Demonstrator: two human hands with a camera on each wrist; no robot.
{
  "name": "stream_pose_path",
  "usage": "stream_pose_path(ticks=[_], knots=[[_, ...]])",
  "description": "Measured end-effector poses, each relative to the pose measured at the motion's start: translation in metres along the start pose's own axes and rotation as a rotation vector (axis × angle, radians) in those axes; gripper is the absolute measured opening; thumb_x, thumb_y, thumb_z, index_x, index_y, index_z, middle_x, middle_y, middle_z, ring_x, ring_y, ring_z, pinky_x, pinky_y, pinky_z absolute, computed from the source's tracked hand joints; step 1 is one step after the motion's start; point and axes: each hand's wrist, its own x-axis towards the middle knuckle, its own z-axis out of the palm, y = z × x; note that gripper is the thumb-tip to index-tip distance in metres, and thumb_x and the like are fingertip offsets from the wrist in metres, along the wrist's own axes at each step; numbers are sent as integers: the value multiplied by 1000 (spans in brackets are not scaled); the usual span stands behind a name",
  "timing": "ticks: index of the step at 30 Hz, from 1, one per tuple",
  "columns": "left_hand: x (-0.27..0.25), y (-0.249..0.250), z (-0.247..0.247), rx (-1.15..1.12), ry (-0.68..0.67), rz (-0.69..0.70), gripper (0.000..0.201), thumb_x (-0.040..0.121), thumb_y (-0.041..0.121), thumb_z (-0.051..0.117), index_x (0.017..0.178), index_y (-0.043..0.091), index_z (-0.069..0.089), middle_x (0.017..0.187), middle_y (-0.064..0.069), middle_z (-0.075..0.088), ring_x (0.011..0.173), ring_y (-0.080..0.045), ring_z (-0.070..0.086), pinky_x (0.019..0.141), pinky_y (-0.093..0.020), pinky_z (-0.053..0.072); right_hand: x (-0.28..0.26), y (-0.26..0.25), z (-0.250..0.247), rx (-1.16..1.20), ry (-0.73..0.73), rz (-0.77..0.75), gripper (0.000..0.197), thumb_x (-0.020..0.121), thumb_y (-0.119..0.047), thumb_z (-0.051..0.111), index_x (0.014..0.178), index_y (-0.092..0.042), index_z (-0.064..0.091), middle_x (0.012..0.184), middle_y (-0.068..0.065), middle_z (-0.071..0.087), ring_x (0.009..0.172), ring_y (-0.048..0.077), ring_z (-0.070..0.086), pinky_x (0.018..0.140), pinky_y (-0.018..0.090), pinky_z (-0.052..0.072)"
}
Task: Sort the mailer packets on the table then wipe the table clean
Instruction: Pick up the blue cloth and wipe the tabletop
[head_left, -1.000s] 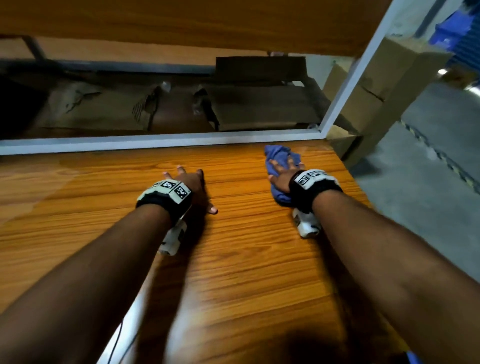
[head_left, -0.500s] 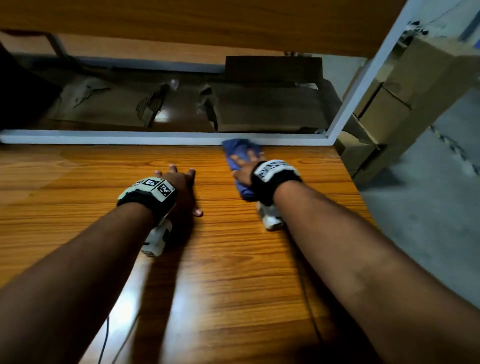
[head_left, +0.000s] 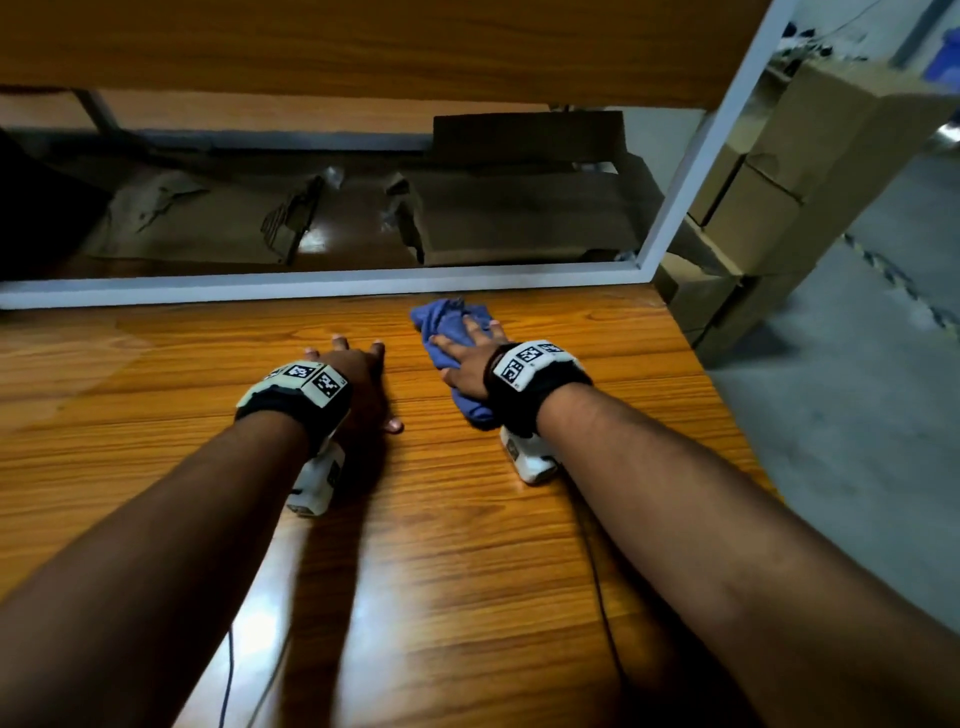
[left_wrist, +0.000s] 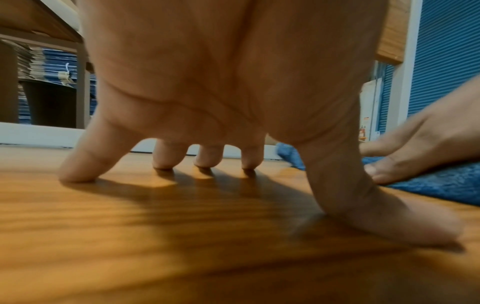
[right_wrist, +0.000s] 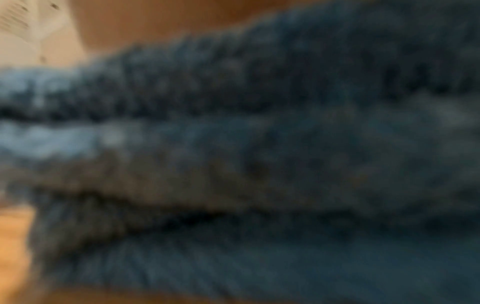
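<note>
We press the cloth (head_left: 445, 325) flat under the right hand (head_left: 467, 358), fingers spread, near the counter (head_left: 519, 545) back edge; the left hand (head_left: 358, 371) braces fingers-spread, holding nothing. Keep even pressure, overlapping strokes.

Desk (head_left: 467, 571) surface lies open toward its near and left edges. Along the far edge a white frame rail (head_left: 311, 286) bounds it; a white post (head_left: 696, 156) rises at the far right corner; cardboard boxes (head_left: 779, 208) stand beyond the right edge.

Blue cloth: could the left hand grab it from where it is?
Probably yes. The left hand rests on the table right beside the cloth, nothing between, though the right hand presses on it.
</note>
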Motion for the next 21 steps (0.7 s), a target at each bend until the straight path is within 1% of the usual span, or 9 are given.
stream_pose_path(ticks=[6, 9, 11, 12, 13, 15, 17, 19, 21], knots=[[7, -1, 0, -39, -15, 15, 108, 77, 46, 73, 152, 35, -3, 156, -23, -12, 140, -53, 1, 112, -66, 14, -12, 100, -6, 75, 36, 356, 68, 89, -65, 27, 147, -49, -7, 159, 5, -22, 145, 39, -13, 116, 57, -1], [10, 7, -3, -18, -52, -48, 112, 74, 43, 77, 152, 24, -1, 156, -26, -5, 140, -54, 6, 110, -67, 16, -24, 74, 0, 92, 26, 325, 68, 89, -67, 27, 146, -50, -7, 157, 5, -26, 144, 40, -17, 116, 58, -1], [5, 21, -10, -34, -6, 11, 74, 92, 28, 61, 149, 4, 21, 152, -28, 22, 139, -47, 23, 113, -56, 23, -35, 38, 9, 93, -7, 238, 64, 93, -61, 30, 147, -51, -4, 157, 2, -27, 143, 40, -20, 116, 57, -2], [4, 28, -15, -35, -21, 27, 55, 98, 25, 50, 145, 2, 31, 149, -26, 32, 138, -42, 30, 114, -51, 25, -40, 25, 15, 95, -12, 199, 62, 95, -57, 32, 147, -51, -1, 157, 0, -26, 143, 39, -19, 117, 56, -2], [1, 35, -20, 0, -15, 38, 48, 100, 25, 46, 143, 5, 38, 148, -24, 35, 138, -41, 32, 114, -49, 25, -47, 17, 18, 94, -11, 171, 60, 97, -55, 34, 148, -51, 1, 158, -1, -24, 144, 39, -18, 117, 55, -1], [9, 42, -18, -31, 8, 96, 61, 91, 32, 62, 144, 12, 39, 156, -23, 16, 141, -46, 18, 114, -55, 22, -57, 27, 17, 87, 3, 182, 59, 98, -54, 33, 148, -49, 3, 159, -1, -22, 145, 38, -15, 118, 54, 2], [25, 51, -16, -90, -9, 214, 99, 72, 42, 79, 150, 17, 24, 158, -22, -2, 142, -50, 3, 113, -63, 15, -60, 59, 14, 126, 0, 288, 60, 98, -54, 32, 149, -46, 1, 159, 2, -22, 145, 39, -15, 118, 54, 2], [28, 61, -14, -95, -39, 229, 127, 56, 55, 84, 153, 23, 8, 158, -19, -7, 141, -52, -5, 111, -68, 10, -61, 91, 11, 150, 9, 423, 62, 98, -54, 30, 150, -44, -1, 159, 5, -22, 144, 41, -16, 117, 55, 1], [27, 70, -11, -97, -50, 197, 132, 56, 56, 84, 152, 28, -1, 157, -18, -15, 138, -55, -13, 108, -72, 6, -58, 104, 12, 184, 38, 494, 63, 97, -55, 30, 150, -44, -2, 158, 5, -22, 144, 42, -16, 117, 57, 1]])
